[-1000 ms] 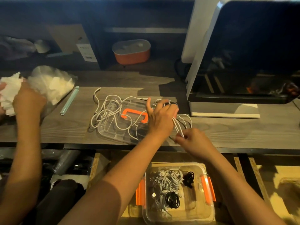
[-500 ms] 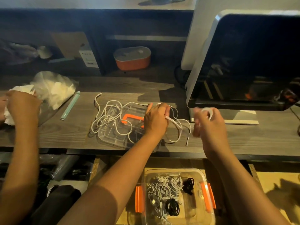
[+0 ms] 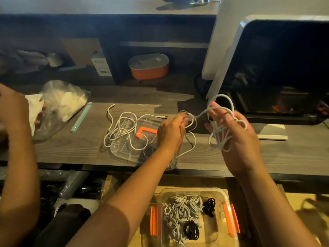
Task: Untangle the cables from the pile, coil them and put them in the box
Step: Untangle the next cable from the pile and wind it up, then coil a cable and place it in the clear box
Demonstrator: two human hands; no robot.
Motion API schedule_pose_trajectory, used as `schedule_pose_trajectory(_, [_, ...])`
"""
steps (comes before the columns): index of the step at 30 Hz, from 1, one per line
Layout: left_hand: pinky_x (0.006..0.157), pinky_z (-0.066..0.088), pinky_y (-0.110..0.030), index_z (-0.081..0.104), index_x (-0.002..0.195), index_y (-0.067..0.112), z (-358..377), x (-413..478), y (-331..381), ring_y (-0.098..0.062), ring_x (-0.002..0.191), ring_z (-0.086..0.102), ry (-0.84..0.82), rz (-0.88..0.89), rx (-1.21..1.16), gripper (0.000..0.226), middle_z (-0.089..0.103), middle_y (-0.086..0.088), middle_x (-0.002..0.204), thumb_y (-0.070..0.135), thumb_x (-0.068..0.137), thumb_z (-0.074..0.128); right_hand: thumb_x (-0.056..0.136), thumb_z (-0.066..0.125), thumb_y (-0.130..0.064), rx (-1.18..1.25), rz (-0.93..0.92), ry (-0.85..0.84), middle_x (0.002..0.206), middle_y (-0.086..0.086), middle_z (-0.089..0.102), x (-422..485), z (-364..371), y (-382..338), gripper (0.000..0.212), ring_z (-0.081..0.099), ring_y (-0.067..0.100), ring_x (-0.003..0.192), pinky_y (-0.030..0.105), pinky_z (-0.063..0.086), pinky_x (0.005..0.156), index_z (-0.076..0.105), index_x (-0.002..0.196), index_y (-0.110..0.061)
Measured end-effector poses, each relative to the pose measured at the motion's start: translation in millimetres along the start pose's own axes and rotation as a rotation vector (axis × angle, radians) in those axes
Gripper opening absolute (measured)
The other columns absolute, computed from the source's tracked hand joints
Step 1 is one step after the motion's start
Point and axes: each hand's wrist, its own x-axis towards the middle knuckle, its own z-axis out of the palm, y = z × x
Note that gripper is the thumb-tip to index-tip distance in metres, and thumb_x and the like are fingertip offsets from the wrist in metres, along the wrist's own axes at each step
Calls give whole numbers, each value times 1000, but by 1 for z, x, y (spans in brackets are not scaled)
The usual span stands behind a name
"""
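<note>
Orange tub (image 3: 148, 68), plastic bag (image 3: 65, 102), teal pen (image 3: 81, 114)

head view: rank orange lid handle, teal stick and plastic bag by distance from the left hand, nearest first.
1. orange lid handle: right beside the left hand, just to its left; that hand grips the white cable.
2. teal stick: farther left, lying on the tabletop.
3. plastic bag: farthest, past the stick at the table's left end.
</note>
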Motion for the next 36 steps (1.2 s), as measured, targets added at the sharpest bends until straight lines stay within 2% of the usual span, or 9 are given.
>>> schedule_pose_trajectory(6, [62,32,-27,64,110,16,2,-5,-2,-28,81,61,-32,-83,20,23,68,-10,89,26,97,49,99,41,-21,167,104,31,68,-1,60,3,-4,4,17,58,14,64,31,48,67,55,90,-17])
schedule_pose_trajectory(11, [84,40,-36,69,87,13,-6,8,11,-26,81,61,92,121,68,13,67,-5,79,20,87,58,88,62,-35,-950,53,-244,82,-8,63,8,-25,28,10,58,8,71,28,51,64,61,91,-26])
schedule_pose_trajectory(14, [90,39,-36,68,84,13,-10,13,27,-22,72,61,147,244,56,22,65,-1,69,25,87,50,89,60,-32,-938,61,-265,63,0,59,1,-23,32,19,51,14,56,30,45,57,64,76,-18])
schedule_pose_trajectory(21, [99,33,-36,68,85,15,-11,14,7,-23,79,61,-15,177,218,25,66,-4,74,22,89,45,95,50,-25,-295,-1,135,96,-7,67,3,-27,17,16,61,3,90,22,48,77,65,94,-28])
schedule_pose_trajectory(25, [112,18,-37,68,107,15,-18,10,-6,-24,102,59,-181,78,313,22,69,-7,100,20,94,51,96,50,-27,-735,48,298,89,7,60,18,-64,29,15,55,21,81,34,45,68,61,98,-16])
schedule_pose_trajectory(27, [112,22,-38,71,102,12,-17,6,0,-25,97,62,-189,123,311,19,70,-9,97,16,92,54,90,61,-28,-1101,248,205,126,16,53,25,-81,36,49,51,31,113,43,46,90,45,133,-10])
schedule_pose_trajectory(30, [104,38,-42,73,79,13,-10,0,18,-22,72,65,-159,247,312,18,68,-5,74,17,85,56,81,70,-40,-1549,162,61,158,7,13,29,-72,42,93,6,30,146,47,10,117,13,150,-18])
schedule_pose_trajectory(33, [99,42,-43,72,74,14,-7,-3,37,-20,66,63,-128,354,232,22,66,-3,67,20,83,53,92,56,-35,-1612,-93,-32,150,4,34,27,-44,52,49,23,24,142,47,8,116,44,137,-19])
schedule_pose_trajectory(36, [102,38,-42,73,72,15,-8,-3,41,-19,66,63,-96,410,212,4,68,-3,67,13,76,72,97,48,-19,-1346,-81,27,96,6,62,25,-42,60,20,58,22,91,41,47,87,66,98,-11])
